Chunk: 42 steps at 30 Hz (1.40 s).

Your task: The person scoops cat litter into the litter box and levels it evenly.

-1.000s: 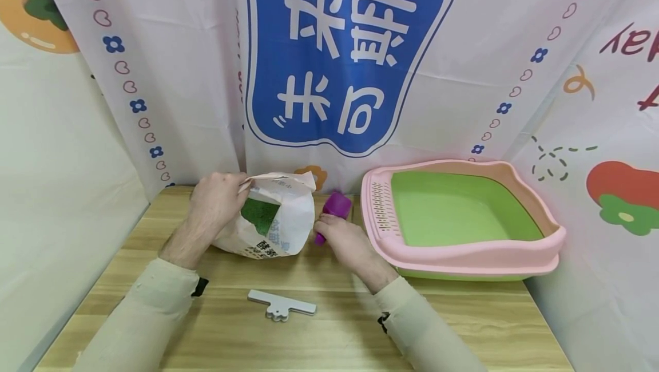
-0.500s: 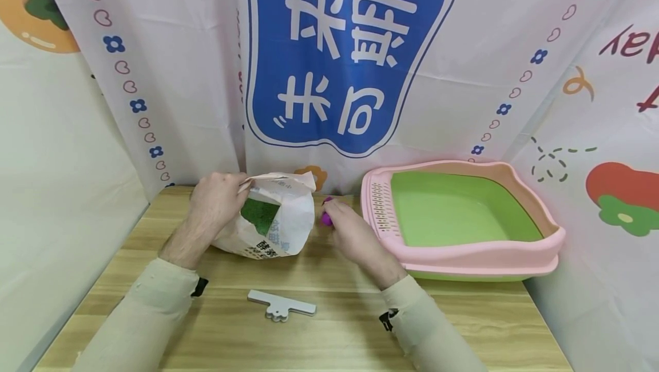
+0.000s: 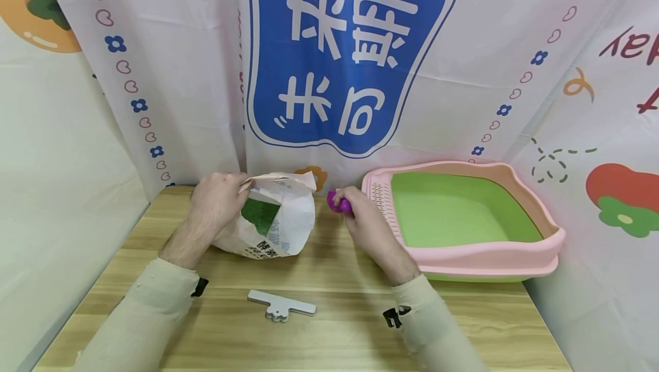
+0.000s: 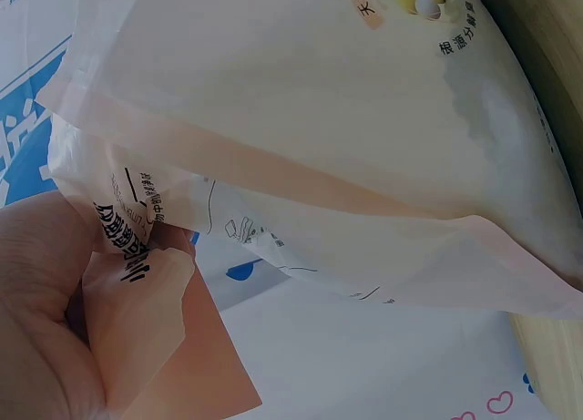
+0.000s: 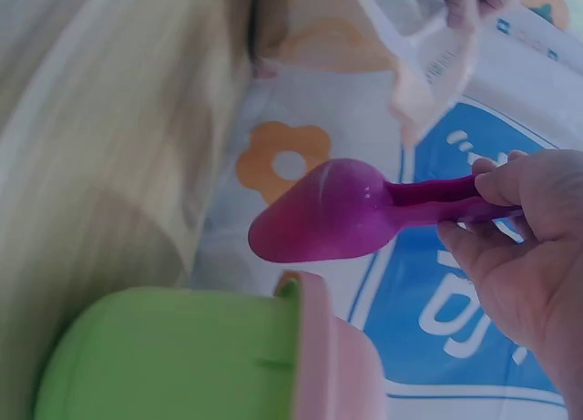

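My left hand (image 3: 213, 206) pinches the top edge of an opened white bag (image 3: 297, 220) with dark print, which stands at the back left of the table. A dark green patch (image 3: 259, 214) shows on the bag. In the left wrist view, the thumb and fingers (image 4: 41, 302) hold a fold of the bag's mouth. Between the bag and the litter tray, my right hand (image 3: 370, 226) grips a purple scoop (image 3: 341, 202) by its handle. The right wrist view shows the scoop's rounded bowl (image 5: 323, 215) from its outer side, the inside hidden.
A litter tray with a pink rim (image 3: 479, 257) and green base stands at the right, just beside my right hand. A pale grey bag clip (image 3: 282, 305) lies near the middle of the wooden table (image 3: 355, 332). Printed cloth (image 3: 422, 109) hangs behind.
My right hand has lifted the scoop and moved right, away from the bag towards the litter tray, turning the scoop on the way. My left hand and the bag have stayed put.
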{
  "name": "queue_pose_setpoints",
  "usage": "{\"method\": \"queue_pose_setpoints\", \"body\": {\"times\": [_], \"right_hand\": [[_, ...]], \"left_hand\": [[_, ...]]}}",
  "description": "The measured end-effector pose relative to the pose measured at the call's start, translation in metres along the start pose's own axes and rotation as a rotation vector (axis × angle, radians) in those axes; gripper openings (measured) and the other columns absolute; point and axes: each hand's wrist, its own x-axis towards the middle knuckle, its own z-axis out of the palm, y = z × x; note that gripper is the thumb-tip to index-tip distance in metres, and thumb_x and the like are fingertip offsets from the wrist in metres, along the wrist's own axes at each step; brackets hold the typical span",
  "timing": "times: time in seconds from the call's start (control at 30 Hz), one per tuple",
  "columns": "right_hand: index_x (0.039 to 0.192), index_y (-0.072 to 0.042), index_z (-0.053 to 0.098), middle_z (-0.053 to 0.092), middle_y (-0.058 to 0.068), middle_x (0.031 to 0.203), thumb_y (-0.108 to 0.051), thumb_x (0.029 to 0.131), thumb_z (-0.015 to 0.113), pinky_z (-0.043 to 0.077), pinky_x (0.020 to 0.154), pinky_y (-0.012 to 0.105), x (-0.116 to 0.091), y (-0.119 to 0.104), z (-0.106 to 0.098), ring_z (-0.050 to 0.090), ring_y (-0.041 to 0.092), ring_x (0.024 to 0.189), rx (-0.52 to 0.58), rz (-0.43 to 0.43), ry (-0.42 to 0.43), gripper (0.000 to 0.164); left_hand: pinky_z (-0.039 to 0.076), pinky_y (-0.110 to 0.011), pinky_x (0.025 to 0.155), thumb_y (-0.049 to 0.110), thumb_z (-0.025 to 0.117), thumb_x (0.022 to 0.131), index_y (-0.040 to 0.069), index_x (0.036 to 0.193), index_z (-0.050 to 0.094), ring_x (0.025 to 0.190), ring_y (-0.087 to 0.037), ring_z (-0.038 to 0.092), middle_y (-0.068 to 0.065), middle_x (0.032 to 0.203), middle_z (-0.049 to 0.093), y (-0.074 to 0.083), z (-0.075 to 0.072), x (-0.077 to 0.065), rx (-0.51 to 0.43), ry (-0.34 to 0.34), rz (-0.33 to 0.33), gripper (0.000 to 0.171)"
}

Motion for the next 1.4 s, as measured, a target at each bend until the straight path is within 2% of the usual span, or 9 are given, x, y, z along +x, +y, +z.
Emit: {"method": "queue_pose_setpoints", "body": {"times": [0.3, 0.57, 0.8, 0.9, 1.03, 1.17, 1.23, 1.33, 1.4], "right_hand": [[0.118, -0.001, 0.068, 0.080, 0.023, 0.140, 0.022, 0.103, 0.065, 0.056, 0.130, 0.054, -0.003, -0.010, -0.026, 0.073, 0.046, 0.148, 0.119, 0.018, 0.071, 0.027], [0.117, 0.004, 0.067, 0.079, 0.025, 0.138, 0.021, 0.106, 0.062, 0.055, 0.131, 0.044, -0.004, -0.012, -0.047, 0.073, 0.045, 0.149, 0.266, 0.013, 0.130, 0.020], [0.114, 0.010, 0.061, 0.075, 0.032, 0.138, 0.021, 0.107, 0.059, 0.055, 0.128, 0.028, -0.005, -0.017, -0.062, 0.070, 0.051, 0.150, 0.466, 0.030, 0.159, 0.014], [0.115, 0.013, 0.059, 0.074, 0.035, 0.138, 0.023, 0.106, 0.058, 0.055, 0.127, 0.026, -0.008, -0.020, -0.068, 0.072, 0.040, 0.149, 0.536, 0.023, 0.174, 0.013], [0.116, 0.015, 0.057, 0.077, 0.024, 0.132, 0.024, 0.106, 0.058, 0.058, 0.125, 0.028, -0.011, -0.021, -0.076, 0.076, 0.017, 0.143, 0.581, -0.006, 0.198, 0.013], [0.116, 0.017, 0.055, 0.080, -0.001, 0.126, 0.025, 0.105, 0.060, 0.059, 0.124, 0.030, -0.014, -0.021, -0.081, 0.077, 0.012, 0.140, 0.627, -0.052, 0.216, 0.015], [0.115, 0.017, 0.054, 0.080, -0.008, 0.125, 0.025, 0.105, 0.061, 0.060, 0.124, 0.031, -0.015, -0.022, -0.082, 0.077, 0.011, 0.140, 0.652, -0.080, 0.212, 0.015], [0.113, 0.016, 0.054, 0.081, -0.009, 0.126, 0.024, 0.105, 0.062, 0.060, 0.123, 0.032, -0.016, -0.024, -0.083, 0.078, 0.011, 0.139, 0.673, -0.116, 0.183, 0.014], [0.113, 0.014, 0.055, 0.080, -0.002, 0.128, 0.023, 0.105, 0.062, 0.061, 0.123, 0.033, -0.016, -0.027, -0.081, 0.078, 0.010, 0.139, 0.674, -0.130, 0.151, 0.014]], "left_hand": [[0.070, -0.062, 0.077, 0.015, 0.074, 0.114, 0.003, 0.127, 0.087, 0.090, -0.049, 0.086, -0.029, 0.110, 0.088, 0.004, -0.002, -0.002, 0.005, -0.001, 0.005, 0.021], [0.069, -0.058, 0.071, 0.014, 0.075, 0.114, 0.003, 0.126, 0.086, 0.084, -0.046, 0.085, -0.028, 0.108, 0.088, 0.008, -0.003, -0.002, 0.001, 0.008, 0.014, 0.020], [0.070, -0.061, 0.077, 0.012, 0.075, 0.113, 0.002, 0.127, 0.086, 0.090, -0.048, 0.086, -0.028, 0.110, 0.088, 0.011, -0.001, -0.001, -0.011, 0.012, 0.011, 0.021], [0.070, -0.061, 0.076, 0.012, 0.074, 0.113, 0.001, 0.126, 0.087, 0.089, -0.048, 0.087, -0.028, 0.109, 0.088, 0.012, 0.000, 0.001, -0.029, 0.022, 0.014, 0.020], [0.070, -0.060, 0.076, 0.010, 0.073, 0.114, 0.000, 0.125, 0.086, 0.088, -0.048, 0.087, -0.027, 0.109, 0.088, 0.013, 0.001, 0.002, -0.039, 0.034, 0.015, 0.021], [0.070, -0.061, 0.078, 0.009, 0.072, 0.114, -0.001, 0.128, 0.086, 0.091, -0.048, 0.087, -0.028, 0.111, 0.088, 0.013, 0.003, 0.004, -0.042, 0.041, 0.013, 0.022], [0.070, -0.061, 0.078, 0.009, 0.071, 0.114, 0.000, 0.128, 0.086, 0.091, -0.047, 0.087, -0.027, 0.112, 0.088, 0.014, 0.003, 0.005, -0.047, 0.042, 0.011, 0.023], [0.068, -0.061, 0.076, 0.010, 0.069, 0.114, 0.000, 0.127, 0.086, 0.088, -0.046, 0.086, -0.026, 0.110, 0.088, 0.016, 0.004, 0.007, -0.052, 0.044, 0.008, 0.024], [0.067, -0.060, 0.075, 0.010, 0.068, 0.114, 0.000, 0.126, 0.087, 0.086, -0.044, 0.085, -0.026, 0.109, 0.089, 0.018, 0.004, 0.008, -0.055, 0.041, 0.006, 0.024]]}}
